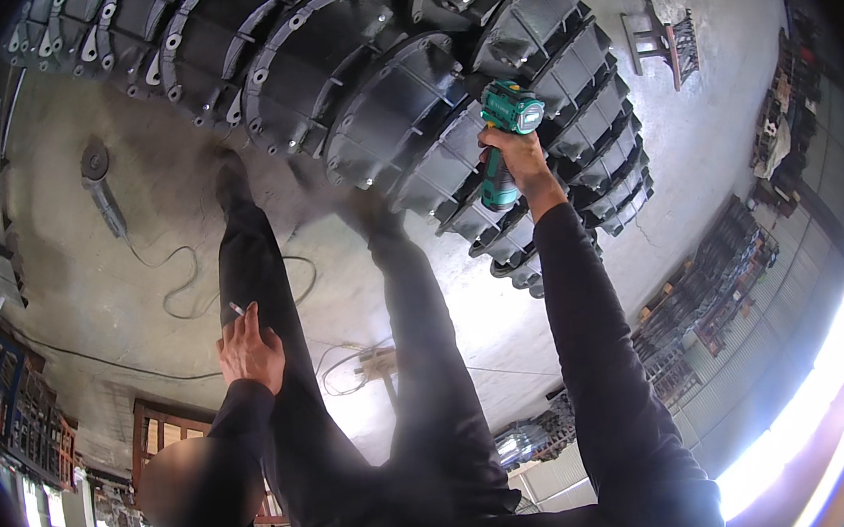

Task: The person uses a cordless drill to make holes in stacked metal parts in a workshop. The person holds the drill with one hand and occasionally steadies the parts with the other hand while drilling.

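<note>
My right hand (521,157) is wrapped round the grip of a green cordless drill (512,108), held out at arm's length over stacked dark metal castings (411,84). These are curved, ribbed parts with bolt holes along their flanges. Whether the drill's tip touches a casting is hidden behind its body. Against my left trouser leg lies my left hand (251,355), with a lit-looking white cigarette (237,308) pinched between its fingers.
An angle grinder (103,191) lies on the concrete floor at the left, its cord (183,284) looping toward my feet. A small metal rack (669,43) stands at the far right. More stacked parts (705,284) line the right wall. A wooden frame (155,427) is at lower left.
</note>
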The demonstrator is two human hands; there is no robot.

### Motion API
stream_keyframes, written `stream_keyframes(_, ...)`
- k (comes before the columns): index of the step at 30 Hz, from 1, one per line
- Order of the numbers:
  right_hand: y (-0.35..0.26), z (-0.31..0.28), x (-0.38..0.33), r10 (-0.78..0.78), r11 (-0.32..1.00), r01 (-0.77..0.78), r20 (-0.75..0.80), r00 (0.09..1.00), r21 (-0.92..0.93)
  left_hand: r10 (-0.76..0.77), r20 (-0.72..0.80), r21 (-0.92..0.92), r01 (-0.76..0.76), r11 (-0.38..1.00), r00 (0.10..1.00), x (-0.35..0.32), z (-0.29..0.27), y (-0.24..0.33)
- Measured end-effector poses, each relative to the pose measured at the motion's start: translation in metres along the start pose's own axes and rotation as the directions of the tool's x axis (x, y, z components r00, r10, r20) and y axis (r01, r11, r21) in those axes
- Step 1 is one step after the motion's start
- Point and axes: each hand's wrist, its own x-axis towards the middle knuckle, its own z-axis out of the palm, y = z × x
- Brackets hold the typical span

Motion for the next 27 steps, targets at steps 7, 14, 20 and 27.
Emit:
stream_keyframes(7, -0.011, 0.002, 0.0, 0.01, 0.987, -0.018, -0.051, 0.999, -0.16, 0.011, -0.01, -0.002, -0.011, 1.0, 1.0, -0.002, -0.001, -0.004)
stream_keyframes(14, -0.01, 0.007, -0.001, 0.012, 0.997, -0.018, -0.075, 0.997, -0.079, 0.013, 0.002, 0.0, -0.013, 1.0, 1.0, -0.002, 0.0, -0.008)
stream_keyframes(20, -0.004, 0.005, 0.004, -0.014, 0.999, 0.012, -0.04, 0.999, -0.039, 0.027, -0.016, -0.007, -0.027, 1.0, 0.999, -0.004, 0.0, -0.009)
stream_keyframes(27, 0.0, 0.004, 0.007, -0.028, 0.999, 0.028, -0.022, 0.999, -0.034, 0.016, -0.011, -0.005, -0.016, 1.0, 1.0, -0.006, 0.002, -0.01)
